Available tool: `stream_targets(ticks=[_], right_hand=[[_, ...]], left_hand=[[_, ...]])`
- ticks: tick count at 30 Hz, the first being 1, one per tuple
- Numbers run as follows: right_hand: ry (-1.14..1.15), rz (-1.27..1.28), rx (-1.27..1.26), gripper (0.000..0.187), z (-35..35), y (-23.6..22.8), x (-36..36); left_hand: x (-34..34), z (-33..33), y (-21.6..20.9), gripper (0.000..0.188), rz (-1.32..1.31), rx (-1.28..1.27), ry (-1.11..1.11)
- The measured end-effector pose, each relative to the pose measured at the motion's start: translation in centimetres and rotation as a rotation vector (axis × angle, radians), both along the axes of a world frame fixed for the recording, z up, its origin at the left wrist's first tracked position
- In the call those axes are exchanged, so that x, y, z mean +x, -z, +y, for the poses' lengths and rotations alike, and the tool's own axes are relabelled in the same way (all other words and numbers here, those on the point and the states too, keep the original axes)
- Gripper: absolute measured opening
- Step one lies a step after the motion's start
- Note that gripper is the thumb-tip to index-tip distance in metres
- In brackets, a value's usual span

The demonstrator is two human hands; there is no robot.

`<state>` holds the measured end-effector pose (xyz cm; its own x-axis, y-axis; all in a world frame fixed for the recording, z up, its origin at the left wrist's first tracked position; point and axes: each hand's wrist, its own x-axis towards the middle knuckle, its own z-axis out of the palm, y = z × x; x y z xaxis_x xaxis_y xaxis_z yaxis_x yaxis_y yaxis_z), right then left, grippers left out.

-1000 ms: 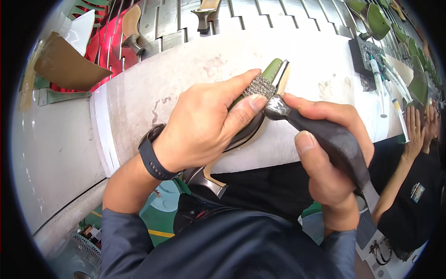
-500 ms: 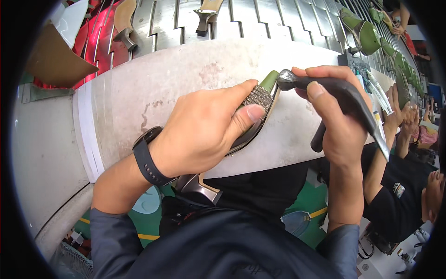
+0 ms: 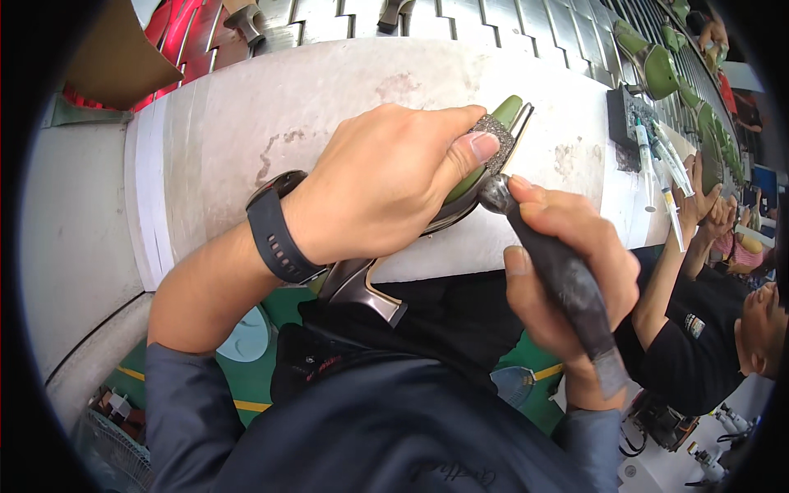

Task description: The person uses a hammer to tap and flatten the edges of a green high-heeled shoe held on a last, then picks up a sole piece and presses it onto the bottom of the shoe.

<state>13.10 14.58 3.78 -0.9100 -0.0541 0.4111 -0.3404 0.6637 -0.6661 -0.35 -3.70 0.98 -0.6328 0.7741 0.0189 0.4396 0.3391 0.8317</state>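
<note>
Both hands meet on one thing: a green high-heeled shoe (image 3: 472,177) with a glittery grey toe patch and a metallic heel, held just above the near edge of the pale stained desk (image 3: 246,131). Its long axis runs from the heel, low by the wrist, up and rightward to the toe. The left hand (image 3: 386,185) is closed around the shoe's middle, thumb pressed on the glitter patch. The right hand (image 3: 567,271) lies just right of and below the toe, fist shut on a black-handled hammer (image 3: 559,279), whose rounded metal head touches the shoe's edge beside the thumb. A dark smartwatch (image 3: 275,234) sits on the left wrist. Farther right, a co-worker in black (image 3: 699,337) sits beside more green shoes (image 3: 657,66)
</note>
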Motion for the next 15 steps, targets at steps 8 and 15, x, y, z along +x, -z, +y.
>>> stream_targets(ticks=[8,15], right_hand=[[0.266,0.284,-0.36,0.036,-4.8,6.6,2.9],[0.286,0.313,-0.373,0.036,-7.1,7.8,3.4]], left_hand=[[0.2,0.5,0.4,0.038,0.02,0.043,0.005],[0.1,0.5,0.7,0.04,0.055,0.051,-0.015]])
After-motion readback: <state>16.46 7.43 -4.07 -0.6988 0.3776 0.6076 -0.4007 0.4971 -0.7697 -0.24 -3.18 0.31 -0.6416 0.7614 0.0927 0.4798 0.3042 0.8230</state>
